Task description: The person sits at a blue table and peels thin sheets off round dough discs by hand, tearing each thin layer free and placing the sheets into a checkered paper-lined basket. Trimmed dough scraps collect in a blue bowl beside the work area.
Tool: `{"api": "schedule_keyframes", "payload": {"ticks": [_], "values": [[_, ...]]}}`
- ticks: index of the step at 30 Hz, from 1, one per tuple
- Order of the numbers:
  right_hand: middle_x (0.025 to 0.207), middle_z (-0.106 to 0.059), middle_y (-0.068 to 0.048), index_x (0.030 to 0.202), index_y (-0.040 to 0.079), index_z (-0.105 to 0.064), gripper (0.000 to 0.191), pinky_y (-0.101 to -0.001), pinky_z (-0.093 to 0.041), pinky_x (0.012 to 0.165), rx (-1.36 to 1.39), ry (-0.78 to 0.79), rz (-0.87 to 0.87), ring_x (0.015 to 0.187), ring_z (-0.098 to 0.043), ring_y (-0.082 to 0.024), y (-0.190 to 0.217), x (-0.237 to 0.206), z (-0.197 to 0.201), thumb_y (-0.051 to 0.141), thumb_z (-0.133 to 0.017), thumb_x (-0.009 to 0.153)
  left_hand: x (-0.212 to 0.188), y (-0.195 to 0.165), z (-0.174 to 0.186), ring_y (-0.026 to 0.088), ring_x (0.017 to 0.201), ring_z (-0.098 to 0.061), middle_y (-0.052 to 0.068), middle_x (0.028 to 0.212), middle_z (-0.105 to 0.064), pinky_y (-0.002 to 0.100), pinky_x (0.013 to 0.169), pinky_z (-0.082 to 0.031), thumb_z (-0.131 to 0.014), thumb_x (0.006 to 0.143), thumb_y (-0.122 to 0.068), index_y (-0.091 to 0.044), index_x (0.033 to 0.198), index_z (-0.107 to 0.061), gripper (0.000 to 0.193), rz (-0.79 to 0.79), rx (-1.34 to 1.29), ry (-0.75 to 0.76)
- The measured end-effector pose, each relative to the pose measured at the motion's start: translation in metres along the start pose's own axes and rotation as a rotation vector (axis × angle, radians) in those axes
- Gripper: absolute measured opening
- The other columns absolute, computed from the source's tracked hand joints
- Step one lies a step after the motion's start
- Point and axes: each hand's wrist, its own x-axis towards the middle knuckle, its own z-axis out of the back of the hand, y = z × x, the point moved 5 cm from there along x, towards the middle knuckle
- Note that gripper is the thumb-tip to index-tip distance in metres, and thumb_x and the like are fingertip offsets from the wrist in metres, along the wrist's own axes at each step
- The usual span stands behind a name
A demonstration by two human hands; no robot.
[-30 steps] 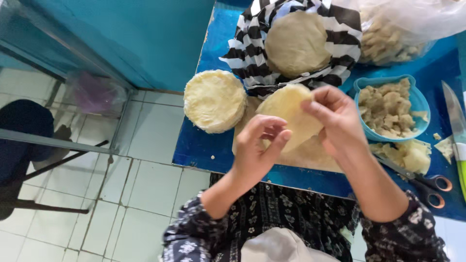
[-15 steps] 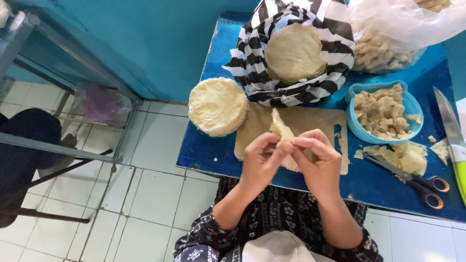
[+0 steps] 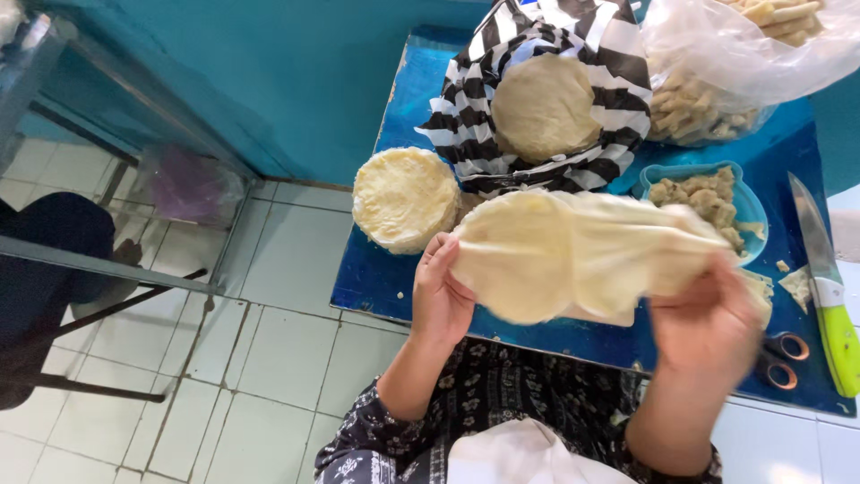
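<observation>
Here the left hand [image 3: 441,300] and right hand [image 3: 708,324] pinch opposite edges of a thin wrapper sheet [image 3: 573,255], stretching it flat above the worktop [image 3: 376,278].

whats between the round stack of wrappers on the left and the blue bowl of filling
In the head view, the thin sheet stretched between the left hand and right hand spans the gap between the round stack and the blue bowl.

A blue surface [image 3: 376,287] carried a round stack of pale wrappers [image 3: 405,197] near its left edge, a striped black-and-white cloth [image 3: 537,54] holding another stack, a clear plastic bag [image 3: 717,63] of food, a blue bowl [image 3: 663,175] of filling, a green-handled knife [image 3: 829,296] and scissors [image 3: 784,358].
</observation>
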Motion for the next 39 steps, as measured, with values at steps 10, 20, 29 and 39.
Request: {"api": "schedule_keyframes", "payload": {"ticks": [10, 20, 29, 39], "values": [[0.132, -0.065, -0.015, 0.13, 0.001, -0.064, 0.025, -0.0336, -0.053, 0.108, -0.499, -0.013, 0.694, 0.124, -0.065, -0.023, 0.072, 0.018, -0.058, 0.019, -0.057, 0.114, 0.043, -0.051, -0.006, 0.012, 0.082, -0.067, 0.004, 0.093, -0.067, 0.029, 0.074, -0.057, -0.06, 0.103, -0.011, -0.008, 0.097, -0.058, 0.007, -0.321, 0.165, -0.047], [0.12, -0.068, -0.015, 0.118, 0.001, -0.068, 0.032, -0.0388, -0.055, 0.092, -1.824, 0.633, 0.54, 0.106, -0.069, -0.033, -0.049, 0.024, -0.105, 0.007, -0.073, 0.087, 0.055, -0.025, -0.037, 0.005, 0.079, -0.057, 0.004, 0.109, -0.066, 0.019, 0.067, -0.049, -0.066, 0.101, -0.005, -0.002, 0.104, -0.062, 0.006, -0.329, 1.0, 0.076], [0.108, -0.068, -0.005, 0.118, -0.004, -0.066, 0.023, -0.0226, -0.053, 0.082, -0.947, 0.108, -0.119, 0.095, -0.066, -0.01, -0.075, 0.04, -0.042, 0.004, -0.069, 0.097, 0.024, -0.011, -0.103, 0.03, 0.11, -0.067, 0.017, 0.125, -0.061, 0.036, 0.09, -0.059, -0.074, 0.093, -0.008, 0.002, 0.12, -0.062, 0.032, -0.543, 1.334, 0.521], [0.106, -0.073, -0.011, 0.109, -0.005, -0.07, 0.015, -0.0242, -0.055, 0.081, -0.924, 0.022, -0.255, 0.092, -0.068, -0.012, -0.076, 0.032, 0.004, -0.002, -0.07, 0.094, 0.04, 0.007, -0.082, 0.018, 0.092, -0.073, 0.011, 0.114, -0.065, 0.028, 0.078, -0.063, -0.081, 0.091, -0.01, 0.001, 0.108, -0.065, 0.025, -0.318, 1.278, 0.344]]}}
